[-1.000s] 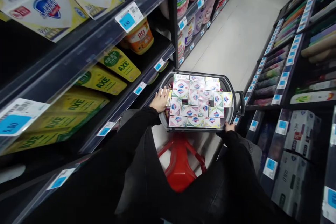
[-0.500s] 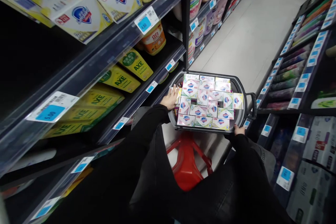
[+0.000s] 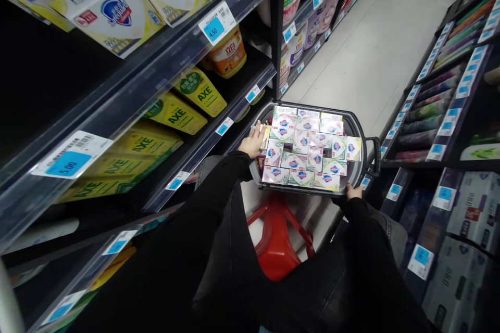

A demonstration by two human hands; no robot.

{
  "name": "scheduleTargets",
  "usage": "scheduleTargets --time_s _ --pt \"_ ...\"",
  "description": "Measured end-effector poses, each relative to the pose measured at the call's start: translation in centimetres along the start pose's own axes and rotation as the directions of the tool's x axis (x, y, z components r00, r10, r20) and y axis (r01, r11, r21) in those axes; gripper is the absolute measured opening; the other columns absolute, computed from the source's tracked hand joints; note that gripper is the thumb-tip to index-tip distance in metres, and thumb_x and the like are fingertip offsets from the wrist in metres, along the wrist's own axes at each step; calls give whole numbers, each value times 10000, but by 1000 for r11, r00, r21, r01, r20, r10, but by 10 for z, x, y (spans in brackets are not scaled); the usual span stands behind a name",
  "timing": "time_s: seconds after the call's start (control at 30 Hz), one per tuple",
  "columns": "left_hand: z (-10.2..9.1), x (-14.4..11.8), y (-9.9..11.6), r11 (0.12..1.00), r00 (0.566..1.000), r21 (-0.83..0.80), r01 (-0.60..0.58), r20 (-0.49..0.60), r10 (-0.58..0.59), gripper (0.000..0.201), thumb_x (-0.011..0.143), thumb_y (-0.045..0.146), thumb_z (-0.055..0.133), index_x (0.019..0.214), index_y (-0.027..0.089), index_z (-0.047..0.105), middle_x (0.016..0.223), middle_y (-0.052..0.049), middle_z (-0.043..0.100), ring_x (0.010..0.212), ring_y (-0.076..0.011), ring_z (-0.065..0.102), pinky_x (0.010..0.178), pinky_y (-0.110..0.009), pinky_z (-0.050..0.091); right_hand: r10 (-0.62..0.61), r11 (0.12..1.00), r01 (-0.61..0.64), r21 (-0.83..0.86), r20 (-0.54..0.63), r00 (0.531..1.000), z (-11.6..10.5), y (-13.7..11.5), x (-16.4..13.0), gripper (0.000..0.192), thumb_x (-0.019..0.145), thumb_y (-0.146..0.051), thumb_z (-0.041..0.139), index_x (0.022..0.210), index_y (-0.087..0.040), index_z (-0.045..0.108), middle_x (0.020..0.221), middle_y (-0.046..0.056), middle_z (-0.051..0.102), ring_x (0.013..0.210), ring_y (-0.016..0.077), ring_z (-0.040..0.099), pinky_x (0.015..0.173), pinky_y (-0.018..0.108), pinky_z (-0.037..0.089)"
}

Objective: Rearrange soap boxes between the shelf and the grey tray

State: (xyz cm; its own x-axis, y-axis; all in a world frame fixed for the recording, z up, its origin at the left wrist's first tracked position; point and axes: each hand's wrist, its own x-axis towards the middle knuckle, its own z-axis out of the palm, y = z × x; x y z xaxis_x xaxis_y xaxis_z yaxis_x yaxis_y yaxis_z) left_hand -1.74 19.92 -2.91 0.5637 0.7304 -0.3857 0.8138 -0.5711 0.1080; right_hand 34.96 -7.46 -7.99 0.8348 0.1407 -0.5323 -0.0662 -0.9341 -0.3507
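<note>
A grey plastic basket sits low in the aisle in front of me, filled with several small soap boxes in white, pink, green and yellow. My left hand rests on the basket's left rim, fingers spread against the edge boxes. My right hand grips the near right corner of the rim; only its knuckles show past my black sleeve. Both arms reach forward in black sleeves.
A red plastic stool stands under me. Dark shelves on the left hold yellow AXE packs, an orange bottle and soap cartons. Shelves on the right carry tubes and grey boxes. Pale floor runs ahead.
The view swung right and then steadied. The basket has shifted slightly upward in view with both hands still on its rim.
</note>
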Motion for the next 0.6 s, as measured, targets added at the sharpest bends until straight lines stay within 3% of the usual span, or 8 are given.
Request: scheduleTargets --time_s 0.2,0.43,0.6 --pt "-2 4 -3 1000 1000 -18 -5 -17 5 1112 798 165 678 1568 193 -124 1610 -211 -137 1477 -373 180 1012 -410 491 -2 1000 2 -10 14 1000 3 0 3 398 758 -321 609 1074 -137 454 1145 202 632 1162 307 578 1015 330 449" --pt "-7 9 -3 998 998 -52 43 -42 -45 1080 781 127 665 1582 247 -49 1626 -157 -117 1430 -370 312 1003 -415 507 -38 997 38 -74 2 999 8 4 3 387 765 -345 585 1084 -156 474 1065 163 664 1121 304 615 971 366 492" --pt "-11 11 -4 995 997 -80 62 -45 -66 1010 789 108 618 1589 211 10 1629 -159 -90 1391 -373 381 994 -419 516 -79 989 78 -129 -2 997 14 3 0 427 787 -353 552 1137 -120 479 1051 180 667 1101 295 632 909 364 527"
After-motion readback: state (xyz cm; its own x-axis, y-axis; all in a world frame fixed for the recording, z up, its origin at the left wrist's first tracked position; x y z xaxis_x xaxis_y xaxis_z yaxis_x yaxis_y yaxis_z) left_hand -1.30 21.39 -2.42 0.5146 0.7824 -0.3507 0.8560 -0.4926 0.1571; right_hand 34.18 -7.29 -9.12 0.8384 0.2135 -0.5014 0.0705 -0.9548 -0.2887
